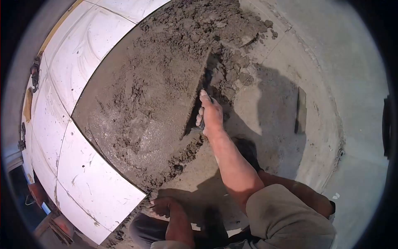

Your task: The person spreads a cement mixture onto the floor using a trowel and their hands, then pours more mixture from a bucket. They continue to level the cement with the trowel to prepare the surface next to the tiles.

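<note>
My right hand (pixel 210 113) is closed around the handle of a long plastering trowel (pixel 193 115). The trowel's blade is tilted up on its edge, with mortar stuck along it, and it meets the bed of wet grey mortar (pixel 137 99). Smooth, shiny mortar lies left of the blade; rough, crumbly mortar lies beyond it. In shadow near my knee, my left hand (pixel 161 206) hangs with loosely bent fingers and nothing visible in it. Closest to it is the corner of a white tile (pixel 99 182) bordering the mortar.
More white tiles (pixel 83 45) cover the left side, smeared with dirt. A flat, narrow block (pixel 301 110) lies on the concrete floor (pixel 273 145) at right, near the wall (pixel 356 83). Tools and scraps (pixel 35 74) sit along the far left edge.
</note>
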